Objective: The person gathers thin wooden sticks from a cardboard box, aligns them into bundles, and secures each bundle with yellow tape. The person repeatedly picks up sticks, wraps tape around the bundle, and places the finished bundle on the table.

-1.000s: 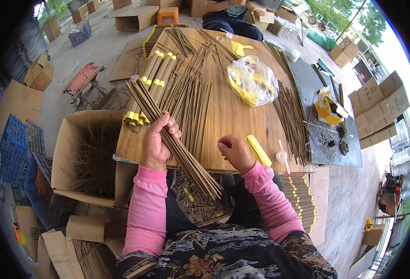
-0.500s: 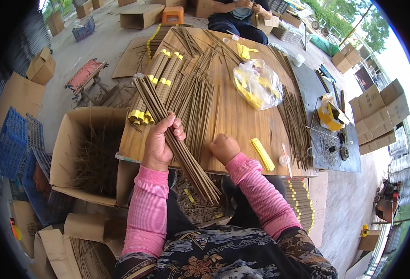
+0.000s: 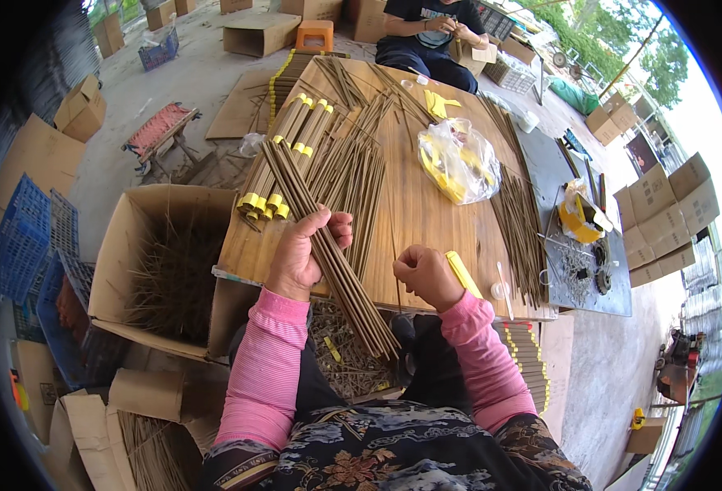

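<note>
My left hand (image 3: 297, 260) is closed around a slanting bundle of thin brown incense sticks (image 3: 346, 277), whose lower ends reach past the table's near edge. To its right, my right hand (image 3: 430, 277) pinches a single thin brown stick (image 3: 398, 295) between thumb and fingers, apart from the bundle. Loose sticks (image 3: 362, 184) lie spread on the wooden table (image 3: 426, 221) beyond both hands. Bundles bound with yellow bands (image 3: 302, 149) are stacked at the table's left. A stack of yellow paper strips (image 3: 462, 275) lies just beside my right hand.
A cardboard box (image 3: 111, 270) of sticks stands left of the table. On the table are a clear plastic bag (image 3: 459, 159) of yellow strips and more sticks (image 3: 518, 233). A grey board (image 3: 573, 286) adjoins at right. Across the table sits another person (image 3: 430, 45).
My right hand has moved right and slightly nearer, and a thin stick now shows in its fingers. My left hand and the bundle have shifted slightly right in view.
</note>
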Motion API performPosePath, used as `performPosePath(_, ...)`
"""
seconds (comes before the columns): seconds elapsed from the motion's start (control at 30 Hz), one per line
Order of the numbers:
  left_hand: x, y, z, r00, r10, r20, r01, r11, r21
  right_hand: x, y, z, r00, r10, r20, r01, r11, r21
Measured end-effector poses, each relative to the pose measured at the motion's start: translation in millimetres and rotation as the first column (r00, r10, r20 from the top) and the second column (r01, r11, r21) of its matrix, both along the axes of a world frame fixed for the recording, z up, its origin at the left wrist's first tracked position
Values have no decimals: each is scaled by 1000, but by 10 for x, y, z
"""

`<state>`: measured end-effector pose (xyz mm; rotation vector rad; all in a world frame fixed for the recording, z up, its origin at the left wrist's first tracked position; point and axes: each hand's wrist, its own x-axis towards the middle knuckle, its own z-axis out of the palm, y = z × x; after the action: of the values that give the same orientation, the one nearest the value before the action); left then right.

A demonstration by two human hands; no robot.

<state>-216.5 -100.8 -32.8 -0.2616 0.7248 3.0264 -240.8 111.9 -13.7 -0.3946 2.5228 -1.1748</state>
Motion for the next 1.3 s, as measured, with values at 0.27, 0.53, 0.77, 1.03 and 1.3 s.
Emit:
performPosePath(0.27, 0, 176, 103, 995, -43, -94, 32, 993, -111, 266, 88, 112, 932, 334, -142, -349, 932, -97)
performPosePath(0.53, -40, 552, 733, 924, 114, -364, -238, 918, -318, 135, 268, 171, 926, 144, -349, -258, 916, -307)
performPosePath(0.77, -344, 991, 852, 824, -79, -562, -384, 652, -654, -177, 400, -130, 918, -143, -371, -95, 827, -555)
performPosePath(1.03, -465, 1162, 621, 833, -75, -547, -450, 481, -752, -267, 433, -242, 873, -62, -485, -239, 811, -534)
performPosePath(1.3, -404, 1358, 703, 849, -115, -515, -413, 464, -784, -322, 366, -360, 885, -15, -466, -253, 824, -507)
